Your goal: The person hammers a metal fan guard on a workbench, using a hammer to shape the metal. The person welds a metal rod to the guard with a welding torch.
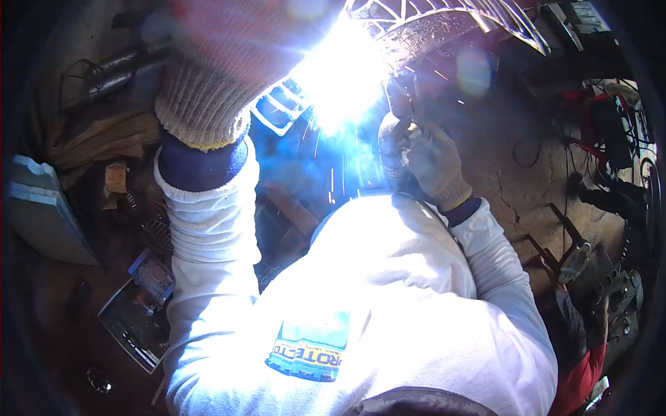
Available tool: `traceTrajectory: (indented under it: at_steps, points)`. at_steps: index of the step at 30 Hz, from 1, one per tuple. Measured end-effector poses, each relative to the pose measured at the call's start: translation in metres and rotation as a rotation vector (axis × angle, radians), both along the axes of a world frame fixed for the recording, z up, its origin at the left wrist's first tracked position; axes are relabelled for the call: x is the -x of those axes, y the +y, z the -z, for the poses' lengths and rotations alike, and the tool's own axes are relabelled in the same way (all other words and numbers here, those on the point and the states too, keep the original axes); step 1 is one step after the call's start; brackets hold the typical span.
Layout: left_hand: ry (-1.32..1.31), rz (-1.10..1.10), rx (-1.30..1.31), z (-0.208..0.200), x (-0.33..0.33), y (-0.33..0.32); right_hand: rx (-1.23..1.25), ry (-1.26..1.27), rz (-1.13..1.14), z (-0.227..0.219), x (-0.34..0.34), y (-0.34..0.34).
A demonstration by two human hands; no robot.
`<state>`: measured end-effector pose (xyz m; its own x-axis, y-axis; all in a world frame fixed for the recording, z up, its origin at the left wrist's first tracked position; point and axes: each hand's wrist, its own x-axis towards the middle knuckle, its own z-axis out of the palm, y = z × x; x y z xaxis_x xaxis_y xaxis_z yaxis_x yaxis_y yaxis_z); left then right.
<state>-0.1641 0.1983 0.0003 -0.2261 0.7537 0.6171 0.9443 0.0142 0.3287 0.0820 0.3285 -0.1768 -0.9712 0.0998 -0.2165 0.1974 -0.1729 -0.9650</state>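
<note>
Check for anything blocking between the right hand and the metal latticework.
No solid obstacle shows between the right hand and the metal latticework; only the dark tool in its grip reaches up there. White glare hides the area just left, so I can't rule out something there.

A blinding blue-white glare (347, 76) lights the space before you, leaving the surroundings dim. On your right, the brown floor (510, 184) looks worn and stained, with dark clutter along its far side. On your left, a pale panel (52, 215) stands near crumpled brown cloth (104, 142) in shadow.
</note>
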Motion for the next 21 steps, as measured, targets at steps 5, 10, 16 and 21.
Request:
traceTrajectory:
  at_steps: [5,10,16,21]
  points:
    - [-0.034,0.001,-0.015,0.014,0.022,0.005,-0.616,0.314,-0.123,0.026,0.025,0.017]
    - [-0.076,0.032,-0.036,0.022,0.038,0.006,0.457,0.107,0.094,0.055,0.028,0.012]
    - [-0.096,0.032,-0.111,0.024,0.040,0.016,-0.069,-0.002,0.096,0.040,0.032,0.026]
    - [-0.074,-0.027,-0.052,0.004,0.015,0.015,-0.146,-0.024,0.036,0.031,0.022,0.024]
